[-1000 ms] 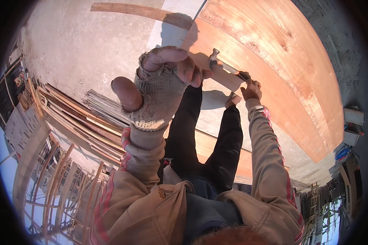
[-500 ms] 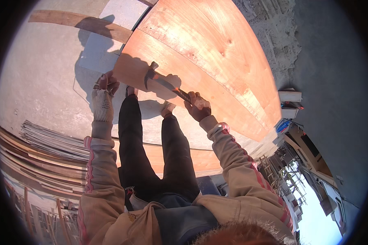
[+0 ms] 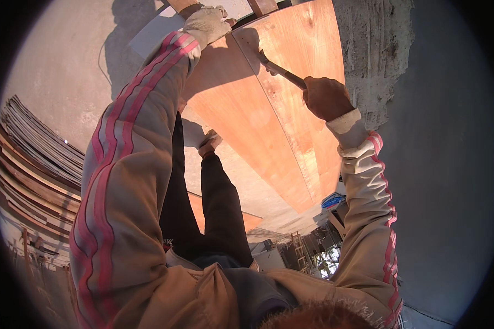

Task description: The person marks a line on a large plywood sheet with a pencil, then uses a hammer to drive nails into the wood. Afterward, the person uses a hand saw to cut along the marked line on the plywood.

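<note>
The right hand [image 3: 326, 97], bare, sits in the upper right of the frame, closed in a fist around the handle of a hammer [image 3: 280, 68]. The hammer runs up and to the left from the fist, and its head lies against the face of a large orange-brown plywood sheet [image 3: 269, 137], near the sheet's top edge.

The left hand [image 3: 207, 23] wears a pale knitted work glove and is at the top centre of the frame. It rests on the upper left corner of the plywood sheet, just beside a short piece of timber [image 3: 182, 5] at the frame's top edge; the fingers curl over the edge, though how firmly they grip cannot be told. Its tan sleeve [image 3: 132, 164] with pink stripes fills the left middle of the picture.

The plywood sheet slants from the top centre down toward the lower middle, with a seam running along its length. To its right stands a rough grey concrete wall [image 3: 384, 49]. Below the sheet, in the centre, the person's dark trousers [image 3: 214, 219] end at a shoe [image 3: 209, 141] planted on the concrete floor [image 3: 60, 71]. At the left edge of the frame lies a stack of boards [image 3: 33, 159].
</note>
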`<state>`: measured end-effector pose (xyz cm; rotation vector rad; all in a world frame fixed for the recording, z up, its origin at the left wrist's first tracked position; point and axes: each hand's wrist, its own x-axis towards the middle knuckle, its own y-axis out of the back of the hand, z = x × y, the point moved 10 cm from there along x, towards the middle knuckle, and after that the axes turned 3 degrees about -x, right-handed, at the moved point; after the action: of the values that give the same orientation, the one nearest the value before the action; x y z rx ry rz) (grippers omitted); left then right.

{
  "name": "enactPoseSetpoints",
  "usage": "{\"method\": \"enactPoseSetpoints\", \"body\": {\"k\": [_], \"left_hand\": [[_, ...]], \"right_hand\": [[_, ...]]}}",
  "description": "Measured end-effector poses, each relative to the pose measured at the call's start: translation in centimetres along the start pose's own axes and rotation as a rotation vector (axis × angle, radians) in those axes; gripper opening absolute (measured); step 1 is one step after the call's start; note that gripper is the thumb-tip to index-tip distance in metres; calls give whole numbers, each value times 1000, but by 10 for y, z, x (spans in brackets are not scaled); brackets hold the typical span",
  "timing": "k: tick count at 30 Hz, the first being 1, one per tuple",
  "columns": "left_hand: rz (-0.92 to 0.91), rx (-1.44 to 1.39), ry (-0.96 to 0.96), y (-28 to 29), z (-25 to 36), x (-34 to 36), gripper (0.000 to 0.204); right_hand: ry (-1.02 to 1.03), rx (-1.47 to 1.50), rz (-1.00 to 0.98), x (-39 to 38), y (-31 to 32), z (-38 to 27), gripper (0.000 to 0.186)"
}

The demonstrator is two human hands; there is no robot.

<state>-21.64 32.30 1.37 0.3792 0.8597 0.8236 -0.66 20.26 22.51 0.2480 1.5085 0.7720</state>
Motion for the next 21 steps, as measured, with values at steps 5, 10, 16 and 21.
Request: {"method": "enactPoseSetpoints", "body": {"k": [5,10,16,21], "left_hand": [[10,118,-64,-30,5,-7,58],[-60,30,-54,-52,14,6,49],[51,63,-73,-62,9,5,39],[169,235,-228,-107,-2,19,28]], "right_hand": [[149,-176,-248,89,54,-22,41],[124,-222,-251,115,94,-59,37],[147,-127,-193,119,115,-74,31],[334,-123,-3,113,113,-70,27]]}}
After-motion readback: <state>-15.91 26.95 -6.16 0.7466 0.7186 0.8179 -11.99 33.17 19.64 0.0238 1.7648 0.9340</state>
